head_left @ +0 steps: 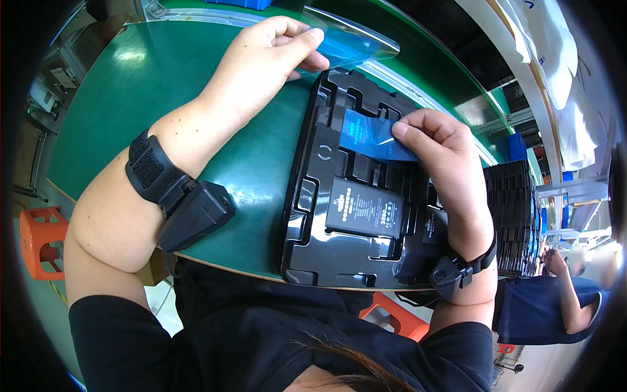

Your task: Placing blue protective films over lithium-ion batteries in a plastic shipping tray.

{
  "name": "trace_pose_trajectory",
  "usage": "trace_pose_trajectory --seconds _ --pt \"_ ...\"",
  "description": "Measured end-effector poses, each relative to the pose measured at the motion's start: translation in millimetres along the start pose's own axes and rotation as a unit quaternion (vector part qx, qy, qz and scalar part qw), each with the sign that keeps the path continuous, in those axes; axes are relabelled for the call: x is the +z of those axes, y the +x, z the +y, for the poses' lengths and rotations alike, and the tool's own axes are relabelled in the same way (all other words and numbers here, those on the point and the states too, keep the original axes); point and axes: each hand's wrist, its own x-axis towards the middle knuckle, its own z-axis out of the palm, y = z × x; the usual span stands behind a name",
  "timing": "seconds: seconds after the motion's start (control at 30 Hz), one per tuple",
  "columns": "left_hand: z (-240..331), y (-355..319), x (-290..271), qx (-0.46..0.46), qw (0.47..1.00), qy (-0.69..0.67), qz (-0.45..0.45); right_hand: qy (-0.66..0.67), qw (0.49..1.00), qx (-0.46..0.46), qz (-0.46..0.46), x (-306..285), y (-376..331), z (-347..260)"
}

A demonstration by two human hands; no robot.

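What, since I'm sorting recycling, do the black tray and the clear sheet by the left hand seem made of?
The black tray looks like glossy moulded plastic, with bright highlights along its contours. The clear sheet is probably shiny plastic film, see-through and curved.

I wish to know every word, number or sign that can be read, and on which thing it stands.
Printed wording is only located, not copied:
Black flat pack in the black tray: white characters and a large number; finest lines unreadable.
Blue piece in the right hand: pale characters; finest lines unreadable.
Dark pack at the tray's right side: partly hidden, too small to read.
Anything further off: too small or blurred.
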Motion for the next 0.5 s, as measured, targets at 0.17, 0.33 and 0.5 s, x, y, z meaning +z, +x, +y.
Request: trace_pose_trajectory --seconds 0.17,0.33,0.5 --pt "0.4 0.3 1.3 0.001 1.000 -0.003 0.000 -0.082 0.996 -0.032 0.007 0.9 -1.8 1.6" --pt "-1.7 0.2 0.2 0.000 1.000 -0.003 0.003 -0.167 0.983 -0.070 0.012 1.4 -7.1 -4.8" --pt "-0.7 1.0 1.4 -0.002 1.000 -0.006 0.002 -0.132 0.987 -0.083 0.048 2.7 -11.4 -4.6"
